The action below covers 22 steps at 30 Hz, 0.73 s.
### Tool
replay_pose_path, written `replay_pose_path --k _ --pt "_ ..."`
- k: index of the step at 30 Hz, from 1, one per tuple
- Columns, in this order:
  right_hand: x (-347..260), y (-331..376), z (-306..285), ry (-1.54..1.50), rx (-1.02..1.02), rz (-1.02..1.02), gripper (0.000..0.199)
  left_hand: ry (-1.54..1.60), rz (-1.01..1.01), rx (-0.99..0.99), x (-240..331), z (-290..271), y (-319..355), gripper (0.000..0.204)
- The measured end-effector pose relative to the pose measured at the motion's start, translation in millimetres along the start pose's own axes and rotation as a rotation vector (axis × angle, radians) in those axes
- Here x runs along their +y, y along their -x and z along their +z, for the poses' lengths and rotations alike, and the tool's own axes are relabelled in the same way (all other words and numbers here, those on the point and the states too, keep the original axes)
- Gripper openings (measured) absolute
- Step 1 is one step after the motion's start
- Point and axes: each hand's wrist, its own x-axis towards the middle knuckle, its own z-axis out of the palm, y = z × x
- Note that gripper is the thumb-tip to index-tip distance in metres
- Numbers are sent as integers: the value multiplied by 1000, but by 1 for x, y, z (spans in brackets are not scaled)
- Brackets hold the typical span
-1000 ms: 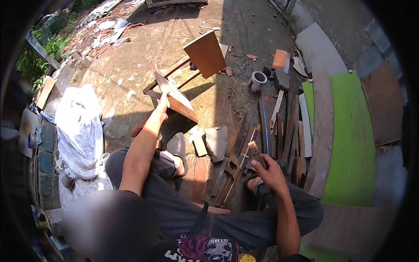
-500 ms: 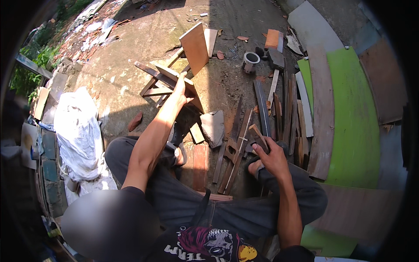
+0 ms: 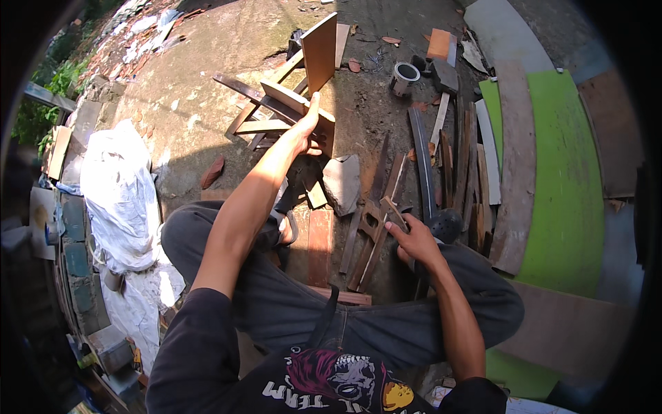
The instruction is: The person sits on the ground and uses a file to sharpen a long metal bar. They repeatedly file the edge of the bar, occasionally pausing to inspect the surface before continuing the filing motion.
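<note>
I sit on the ground with knees apart. My left hand (image 3: pixel 304 129) reaches forward and grips a flat wooden board (image 3: pixel 296 103) lying over a stack of dark wooden slats (image 3: pixel 252 103). An upright brown board (image 3: pixel 320 52) stands just behind it. My right hand (image 3: pixel 412 238) rests near my right knee, its fingers pinched on the end of a small wooden strip (image 3: pixel 391 207) among loose slats (image 3: pixel 369 228). A grey stone (image 3: pixel 343 183) lies between my hands.
Long planks and strips (image 3: pixel 469 165) lie to the right beside a curved green panel (image 3: pixel 565 186). A white sack (image 3: pixel 121 193) sits at left. A small round can (image 3: pixel 403 74) and an orange block (image 3: pixel 438 44) lie further ahead on dirt ground.
My left arm has stretched further forward onto the flat board. The view has tilted, so the wood pile sits lower. My right hand stays on the small strip.
</note>
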Motion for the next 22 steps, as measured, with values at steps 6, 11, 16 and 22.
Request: replay_pose_path --k 6,11,16,22 --pt "0 -33 39 26 22 -33 61 -57 80 32 -37 -44 -19 129" --pt "-51 -115 67 -102 138 -108 57 -133 178 122 -56 -53 -24 84" --pt "-124 -166 82 -162 360 -119 68 27 312 223 -89 -62 -31 70" --pt "-158 -186 77 -251 275 -70 57 824 322 834 -116 -137 -78 82"
